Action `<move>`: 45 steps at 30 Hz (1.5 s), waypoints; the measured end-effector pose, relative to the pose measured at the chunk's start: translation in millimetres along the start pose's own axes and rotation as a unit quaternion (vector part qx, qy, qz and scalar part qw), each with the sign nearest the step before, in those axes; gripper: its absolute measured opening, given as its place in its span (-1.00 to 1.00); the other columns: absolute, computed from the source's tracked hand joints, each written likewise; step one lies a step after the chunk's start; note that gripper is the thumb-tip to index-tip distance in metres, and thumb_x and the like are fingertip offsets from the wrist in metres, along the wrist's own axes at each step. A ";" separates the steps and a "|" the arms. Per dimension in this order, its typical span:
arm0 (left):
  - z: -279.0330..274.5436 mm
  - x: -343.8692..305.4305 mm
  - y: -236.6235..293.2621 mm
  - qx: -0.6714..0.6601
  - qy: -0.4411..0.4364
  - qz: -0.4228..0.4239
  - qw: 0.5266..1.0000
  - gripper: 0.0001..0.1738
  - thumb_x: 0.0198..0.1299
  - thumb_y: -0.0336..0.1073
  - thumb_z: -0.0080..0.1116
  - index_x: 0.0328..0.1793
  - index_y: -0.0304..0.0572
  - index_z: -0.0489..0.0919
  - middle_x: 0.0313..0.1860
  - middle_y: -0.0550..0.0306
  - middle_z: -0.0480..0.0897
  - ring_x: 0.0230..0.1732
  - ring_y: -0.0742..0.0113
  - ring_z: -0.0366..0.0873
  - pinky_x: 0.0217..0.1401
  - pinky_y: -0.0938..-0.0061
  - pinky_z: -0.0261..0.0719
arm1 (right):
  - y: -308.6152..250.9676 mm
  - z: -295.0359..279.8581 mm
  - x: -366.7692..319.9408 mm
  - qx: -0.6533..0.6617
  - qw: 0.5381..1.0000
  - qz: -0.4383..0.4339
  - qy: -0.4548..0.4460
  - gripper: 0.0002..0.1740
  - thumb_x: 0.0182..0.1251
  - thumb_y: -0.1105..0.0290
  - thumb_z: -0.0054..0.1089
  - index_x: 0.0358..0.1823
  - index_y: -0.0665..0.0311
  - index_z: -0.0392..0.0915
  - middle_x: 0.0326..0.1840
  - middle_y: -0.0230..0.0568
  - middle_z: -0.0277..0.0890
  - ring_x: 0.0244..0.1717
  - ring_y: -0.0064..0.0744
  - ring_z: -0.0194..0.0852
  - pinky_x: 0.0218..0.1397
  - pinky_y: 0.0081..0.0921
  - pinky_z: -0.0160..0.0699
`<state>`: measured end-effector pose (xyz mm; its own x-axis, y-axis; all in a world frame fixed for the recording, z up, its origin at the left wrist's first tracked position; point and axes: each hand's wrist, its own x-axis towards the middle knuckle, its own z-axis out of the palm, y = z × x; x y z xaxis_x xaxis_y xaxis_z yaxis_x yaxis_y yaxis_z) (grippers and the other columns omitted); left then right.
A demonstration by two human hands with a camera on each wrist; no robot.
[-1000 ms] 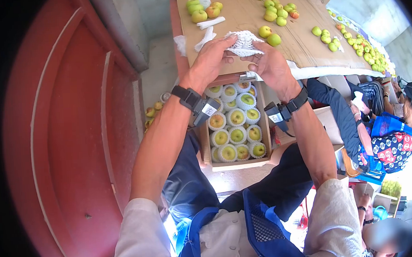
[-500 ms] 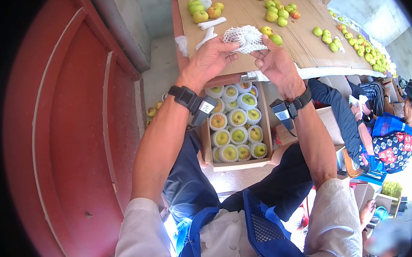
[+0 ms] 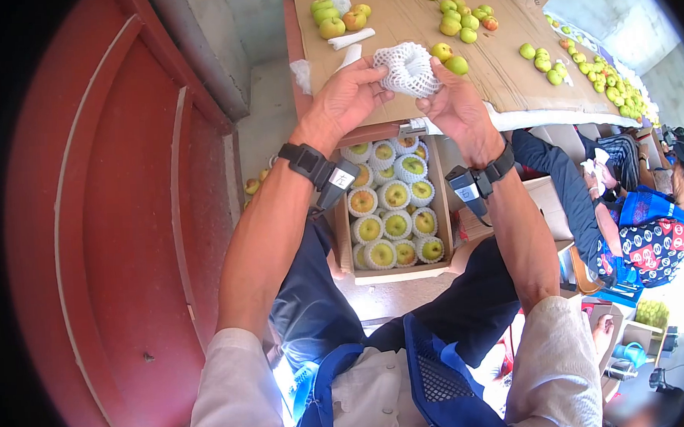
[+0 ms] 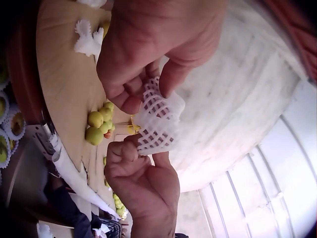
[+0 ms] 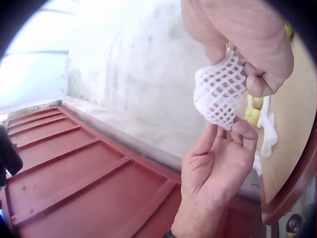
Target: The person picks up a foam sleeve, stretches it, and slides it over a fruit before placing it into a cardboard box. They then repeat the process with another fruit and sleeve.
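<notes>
A white foam fruit net (image 3: 406,69) is stretched between both hands above the near edge of the cardboard-covered table. Its rim is folded into a ring with a hollow in the middle, and no fruit shows inside. The left hand (image 3: 342,101) pinches one side between thumb and fingers. Opposite it, the right hand (image 3: 458,108) pinches the other side. In the left wrist view the open mesh of the net (image 4: 157,121) shows clearly between the two hands. Below them, a carton (image 3: 398,272) holds rows of apples (image 3: 394,195) in similar foam nets.
Bare apples (image 3: 331,27) lie at the table's left, beside loose foam nets (image 3: 351,38). More apple groups (image 3: 456,20) are spread across the cardboard (image 3: 394,17). A red door (image 3: 110,225) stands at the left. Another person (image 3: 644,213) sits at the right.
The net was bunched flatter between the hands; it is now spread into a rounded ring. The hands have shifted slightly and turned, both still on the net.
</notes>
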<state>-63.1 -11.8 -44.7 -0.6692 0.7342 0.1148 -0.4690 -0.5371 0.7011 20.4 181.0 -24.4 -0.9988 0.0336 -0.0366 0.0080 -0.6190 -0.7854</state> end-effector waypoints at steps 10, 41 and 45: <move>-1.9 -0.5 -4.1 0.044 0.058 -0.015 0.997 -0.71 0.39 -0.41 0.21 0.21 -0.17 0.56 0.15 0.22 0.66 0.19 0.37 0.56 0.26 0.35 0.45 | 2.4 -0.5 1.5 -0.011 1.000 0.005 0.002 -0.66 0.73 0.19 -0.11 0.27 0.18 0.51 0.08 -0.46 0.65 -0.08 -0.63 0.55 -0.24 -0.59 0.38; 27.1 -6.7 -10.0 0.414 0.178 0.060 0.891 -0.59 0.43 -0.06 0.21 0.18 -0.24 0.62 0.01 0.21 0.69 -0.05 0.48 0.60 -0.07 0.54 0.48 | 7.8 12.1 -4.7 -0.282 0.946 -0.116 0.112 -0.67 0.45 0.26 0.33 0.05 0.39 0.62 -0.12 -0.31 0.70 -0.19 -0.62 0.59 -0.20 -0.62 0.52; 3.9 4.0 -14.8 0.478 0.186 0.095 0.853 -0.66 0.39 -0.24 0.19 0.16 -0.30 0.62 -0.06 0.21 0.70 -0.10 0.50 0.59 -0.12 0.55 0.52 | 4.9 20.0 -8.5 -0.296 0.941 -0.133 0.101 -0.62 0.43 0.29 0.36 0.11 0.42 0.60 -0.05 -0.24 0.70 -0.06 -0.53 0.63 0.04 -0.58 0.55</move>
<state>-56.6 0.7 -51.9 -0.9009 0.3930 0.1843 0.2346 0.0834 0.9685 27.9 162.1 -15.6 -0.9401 0.3106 0.1407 -0.1559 -0.0245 -0.9875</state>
